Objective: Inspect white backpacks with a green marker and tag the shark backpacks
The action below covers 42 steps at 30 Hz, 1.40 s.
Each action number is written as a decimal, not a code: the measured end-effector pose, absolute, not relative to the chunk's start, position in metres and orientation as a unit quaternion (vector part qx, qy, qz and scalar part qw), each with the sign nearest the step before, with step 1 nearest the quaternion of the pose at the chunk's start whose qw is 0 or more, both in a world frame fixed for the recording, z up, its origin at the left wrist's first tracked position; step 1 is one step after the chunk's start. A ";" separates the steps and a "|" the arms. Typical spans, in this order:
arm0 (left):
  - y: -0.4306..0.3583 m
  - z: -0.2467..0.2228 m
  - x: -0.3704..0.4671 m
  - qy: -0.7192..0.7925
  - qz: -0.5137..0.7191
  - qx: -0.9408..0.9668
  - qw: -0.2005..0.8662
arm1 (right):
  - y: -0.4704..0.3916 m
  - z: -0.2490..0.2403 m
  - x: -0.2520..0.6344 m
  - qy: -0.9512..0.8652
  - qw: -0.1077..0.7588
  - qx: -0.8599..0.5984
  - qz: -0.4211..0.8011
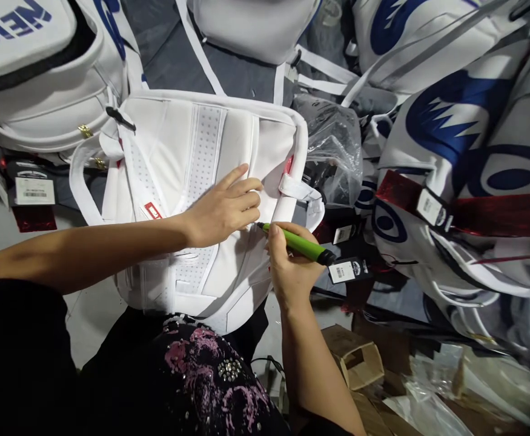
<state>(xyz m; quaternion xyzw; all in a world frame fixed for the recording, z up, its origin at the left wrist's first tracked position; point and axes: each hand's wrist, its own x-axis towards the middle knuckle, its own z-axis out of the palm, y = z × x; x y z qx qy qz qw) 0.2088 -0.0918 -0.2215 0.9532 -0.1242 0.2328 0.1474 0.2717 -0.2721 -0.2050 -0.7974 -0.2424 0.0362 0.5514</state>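
A white backpack (155, 127) lies in front of me with its padded back and shoulder straps facing up. Across that back my left hand (226, 209) rests palm down, fingers stretched out and pressing on the white padding. My right hand (292, 263) grips a green pen-like tool (303, 244) with a black end. Its thin dark tip meets the backpack just beside my left fingers; whether it is a marker or a heat pen I cannot tell. A red label (152, 211) shows on the left strap.
More white backpacks with blue patterns stand at the left (51, 115) and right (450, 133). Barcode tags (344, 272) hang near the right edge of the work area. An open cardboard box (360, 366) and clear plastic wrapping (432, 399) lie at the lower right.
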 end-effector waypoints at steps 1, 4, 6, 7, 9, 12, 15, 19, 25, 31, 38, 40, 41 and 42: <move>-0.092 -0.222 0.209 -0.124 0.238 0.953 0.138 | -0.272 -0.205 0.272 -0.242 0.552 -0.797 0.034; -0.092 -0.222 0.210 -0.124 0.245 0.955 0.115 | -0.270 -0.205 0.272 -0.232 0.560 -0.795 0.017; -0.092 -0.221 0.210 -0.125 0.246 0.956 0.102 | -0.268 -0.204 0.273 -0.229 0.562 -0.795 0.026; -0.092 -0.221 0.210 -0.126 0.246 0.956 0.095 | -0.267 -0.204 0.273 -0.229 0.558 -0.797 0.034; -0.092 -0.221 0.210 -0.126 0.243 0.958 0.081 | -0.266 -0.203 0.274 -0.226 0.552 -0.802 0.042; -0.092 -0.222 0.210 -0.128 0.246 0.959 0.062 | -0.266 -0.203 0.274 -0.228 0.550 -0.802 0.048; -0.092 -0.223 0.209 -0.130 0.263 0.955 0.045 | -0.267 -0.201 0.274 -0.235 0.546 -0.803 0.050; -0.091 -0.223 0.209 -0.133 0.265 0.954 0.048 | -0.268 -0.199 0.276 -0.240 0.532 -0.810 0.058; -0.092 -0.224 0.209 -0.136 0.275 0.950 0.063 | -0.267 -0.195 0.283 -0.260 0.500 -0.824 0.056; -0.094 -0.219 0.211 -0.131 0.286 0.947 0.059 | -0.271 -0.193 0.293 -0.296 0.412 -0.861 0.025; -0.091 -0.217 0.212 -0.136 0.285 0.948 0.030 | -0.270 -0.201 0.301 -0.335 0.373 -0.865 0.000; -0.092 -0.217 0.211 -0.139 0.281 0.949 0.027 | -0.272 -0.202 0.301 -0.347 0.353 -0.869 -0.014; -0.091 -0.216 0.211 -0.141 0.278 0.950 0.026 | -0.274 -0.203 0.302 -0.350 0.343 -0.871 -0.022; -0.091 -0.215 0.211 -0.145 0.272 0.951 0.024 | -0.275 -0.205 0.302 -0.353 0.335 -0.873 -0.030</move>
